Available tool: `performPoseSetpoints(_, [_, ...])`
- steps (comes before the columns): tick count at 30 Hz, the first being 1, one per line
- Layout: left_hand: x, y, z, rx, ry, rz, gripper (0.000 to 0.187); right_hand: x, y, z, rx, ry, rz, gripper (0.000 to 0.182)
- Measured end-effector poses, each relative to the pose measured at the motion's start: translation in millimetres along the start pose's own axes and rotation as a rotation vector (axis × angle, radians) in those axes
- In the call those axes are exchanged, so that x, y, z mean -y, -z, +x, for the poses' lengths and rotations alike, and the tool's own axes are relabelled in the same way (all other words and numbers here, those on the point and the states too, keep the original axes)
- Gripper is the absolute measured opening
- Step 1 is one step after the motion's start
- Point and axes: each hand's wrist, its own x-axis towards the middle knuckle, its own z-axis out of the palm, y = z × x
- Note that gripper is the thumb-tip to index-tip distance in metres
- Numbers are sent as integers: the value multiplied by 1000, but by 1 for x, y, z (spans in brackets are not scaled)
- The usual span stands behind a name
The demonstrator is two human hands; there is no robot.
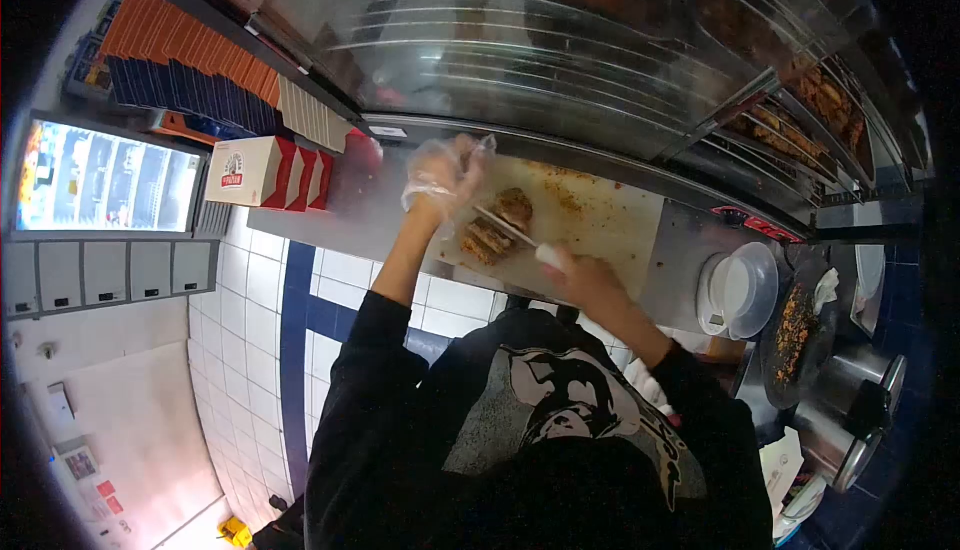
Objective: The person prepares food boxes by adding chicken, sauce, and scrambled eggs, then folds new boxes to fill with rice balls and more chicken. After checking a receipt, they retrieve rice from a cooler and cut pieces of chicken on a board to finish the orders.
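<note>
My right hand [590,282] is closed around the white handle of a knife [545,253]. The narrow blade runs up and left across browned, seasoned meat [512,212], whose lower part lies in slices. Both pieces rest on a pale cutting board [600,230] dusted with orange-brown crumbs. Just above and left of the meat is my left hand [440,172], in a loose clear plastic glove. Its fingers look apart and nothing shows in them, though the glove blurs their tips.
Red-and-white boxes [245,172] stand at the counter's left end, below stacked folded cartons [190,50]. A glass-fronted cabinet [520,40] overhangs the board. On the right are round plastic containers [735,285], a dark tray of crumbs [795,335] and a metal pot [850,405].
</note>
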Motion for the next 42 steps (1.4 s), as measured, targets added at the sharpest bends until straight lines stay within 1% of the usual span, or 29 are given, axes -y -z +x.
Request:
performPoseSetpoints(1, [-12,4,2,0,-3,0,34,-13,4,1,-2,-2,0,35])
performPoseSetpoints(3, [-34,4,4,123,15,206,32,-40,7,10,-133,128,-24,36])
performPoseSetpoints(4, [-32,-3,7,120,16,205,32,-47,7,16,-134,129,-27,36])
performPoseSetpoints(6, [-22,-23,11,179,34,164,34,-58,6,27,-36,122,-168,37])
performPoseSetpoints(7, [-16,-30,10,180,41,165,34,-62,-6,33,-32,127,-167,37])
performPoseSetpoints(9, [-9,-38,7,276,162,285,36,-65,-27,44,-99,184,-90,33])
performPoseSetpoints(12, [18,-41,16,235,143,275,36,-45,-34,63,-72,101,-108,32])
performPoseSetpoints(13, [24,-39,13,236,150,276,36,-37,-32,63,-67,106,-107,32])
performPoseSetpoints(15, [24,-28,12,105,208,35,36,-16,-3,56,-98,161,-57,32])
performPoseSetpoints(16, [21,-22,14,104,206,35,36,-15,9,53,-101,160,-57,32])
performPoseSetpoints(18, [8,0,19,113,71,60,35,-22,28,48,-15,48,-95,31])
performPoseSetpoints(19, [4,1,23,112,69,61,35,-29,36,48,-17,47,-95,31])
performPoseSetpoints(21, [-7,-3,30,184,-42,175,32,-47,48,48,-201,255,-38,32])
performPoseSetpoints(22, [-10,-8,28,188,-89,321,32,-54,47,48,-203,255,-38,32])
performPoseSetpoints(23, [-12,-12,29,187,-91,322,32,-61,42,49,-179,240,-87,32])
performPoseSetpoints(25, [-13,-20,26,373,-88,273,34,-74,26,50,-156,224,-136,33])
performPoseSetpoints(26, [-10,-26,16,272,-141,296,38,-76,18,48,-132,224,-81,33])
performPoseSetpoints(27, [-7,-30,10,276,-149,298,38,-77,9,44,-108,224,-25,34])
performPoseSetpoints(29, [-6,-35,-1,358,-133,387,42,-70,-8,37,-99,177,-19,33])
performPoseSetpoints(31, [28,-64,-6,366,-130,432,44,-54,-16,37,-90,130,-13,32])
performPoseSetpoints(32, [44,-72,-5,370,-118,474,45,-47,-14,46,-6,100,12,34])
performPoseSetpoints(33, [47,-63,-2,373,-127,477,45,-42,-12,53,79,70,37,35])
performPoseSetpoints(34, [51,-52,6,427,-124,432,45,-41,-14,64,68,63,43,35])
performPoseSetpoints(35, [53,-41,15,481,-121,387,44,-42,-20,78,-26,135,-59,35])
performPoseSetpoints(36, [54,-36,22,334,-129,220,47,-47,-22,88,-120,205,-163,36])
performPoseSetpoints(37, [53,-35,21,335,-142,226,47,-56,-23,90,-130,196,-158,36])
performPoseSetpoints(39, [40,-11,5,-239,-741,76,54,-71,-35,73,-231,194,-48,36])
performPoseSetpoints(41, [11,15,-6,660,-594,336,73,-62,4,18,-269,101,101,35])
performPoseSetpoints(42, [16,4,-12,671,-613,340,73,-77,-4,2,-307,97,128,36])
